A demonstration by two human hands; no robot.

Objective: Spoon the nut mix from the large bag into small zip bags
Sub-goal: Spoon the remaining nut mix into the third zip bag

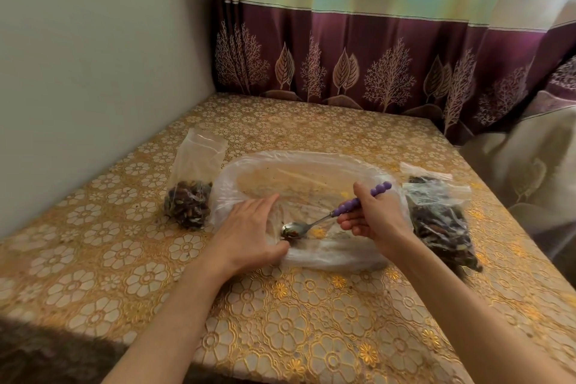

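Observation:
The large clear bag (311,178) lies flat and nearly empty in the middle of the table, with only crumbs and a few bits inside. My left hand (249,234) presses flat on its near left part, fingers straight. My right hand (374,218) grips the purple beaded handle of a metal spoon (308,226), whose bowl holds a little dark mix low over the bag. A small zip bag (190,196) with dark nut mix stands left of the large bag. Filled small zip bags (442,221) lie to its right.
The table (280,321) carries a gold flower-patterned cloth. A pale wall (93,72) runs along the left side. A maroon and cream curtain (374,56) hangs behind the table, and more fabric bunches at the right edge.

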